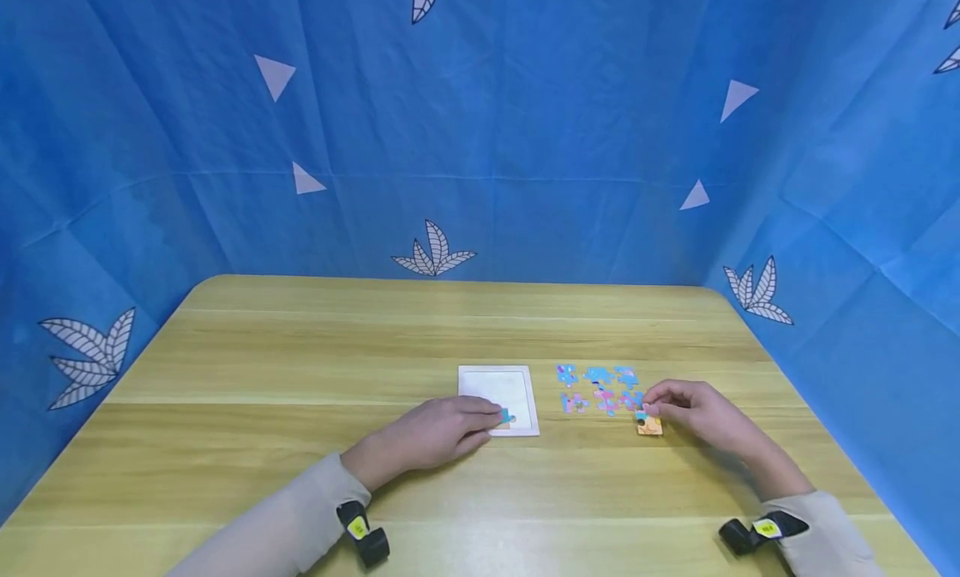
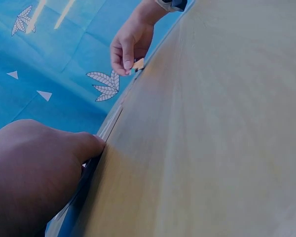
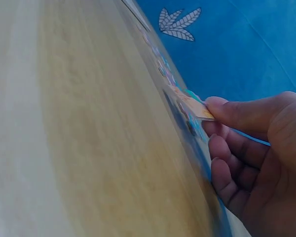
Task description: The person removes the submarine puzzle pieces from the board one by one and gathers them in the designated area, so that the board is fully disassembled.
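A white puzzle frame (image 1: 497, 385) lies flat on the table. My left hand (image 1: 442, 431) rests on its lower left part, fingers extended, and hides that corner. Beside those fingertips a teal and beige puzzle piece (image 1: 507, 418) shows inside the frame; the fingers may cover part of it. My right hand (image 1: 693, 410) pinches an orange-yellow puzzle piece (image 1: 649, 426) between thumb and forefinger. In the right wrist view this held piece (image 3: 197, 107) is tilted and raised off the table, the other fingers curling beneath it.
Several loose blue and pink puzzle pieces (image 1: 598, 374) lie in two rough rows between the frame and my right hand. The wooden table (image 1: 315, 343) ends at a blue patterned curtain (image 1: 487, 143) at the back and sides. Each sleeve bears a black wrist device (image 1: 363, 537).
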`<move>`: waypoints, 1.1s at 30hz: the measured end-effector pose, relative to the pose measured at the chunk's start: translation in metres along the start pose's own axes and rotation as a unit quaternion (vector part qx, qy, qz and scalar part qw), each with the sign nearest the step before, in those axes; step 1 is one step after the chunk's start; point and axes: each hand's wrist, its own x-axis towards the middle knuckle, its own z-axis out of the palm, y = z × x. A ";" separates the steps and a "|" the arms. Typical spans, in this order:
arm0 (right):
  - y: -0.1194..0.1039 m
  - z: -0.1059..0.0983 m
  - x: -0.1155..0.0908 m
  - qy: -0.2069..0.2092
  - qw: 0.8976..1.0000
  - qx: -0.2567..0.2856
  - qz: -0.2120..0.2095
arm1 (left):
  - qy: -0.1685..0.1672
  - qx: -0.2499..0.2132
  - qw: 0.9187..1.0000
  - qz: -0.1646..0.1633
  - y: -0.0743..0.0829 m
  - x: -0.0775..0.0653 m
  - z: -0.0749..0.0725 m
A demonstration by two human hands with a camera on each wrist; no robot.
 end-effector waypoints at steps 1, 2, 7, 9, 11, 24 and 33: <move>0.001 -0.001 0.000 -0.004 1.000 0.002 -0.001 | 0.002 0.001 1.000 0.001 0.000 0.000 0.000; 0.002 -0.001 0.000 -0.008 1.000 0.002 0.001 | 0.002 0.002 1.000 0.001 0.000 0.000 0.000; 0.004 0.000 0.001 -0.020 1.000 0.000 0.010 | 0.006 0.002 1.000 0.003 0.000 0.000 -0.001; 0.003 0.000 0.001 -0.025 1.000 -0.003 0.010 | 0.009 0.003 1.000 0.006 0.000 0.000 0.000; 0.002 0.001 0.002 -0.027 1.000 -0.011 0.008 | 0.012 0.003 1.000 0.008 0.000 0.000 0.000; 0.002 0.006 0.002 -0.017 0.997 -0.081 -0.012 | 0.014 0.002 1.000 0.015 0.000 0.000 0.000; -0.001 0.006 0.002 0.002 0.994 -0.106 -0.017 | 0.011 0.003 1.000 0.012 0.000 -0.001 -0.001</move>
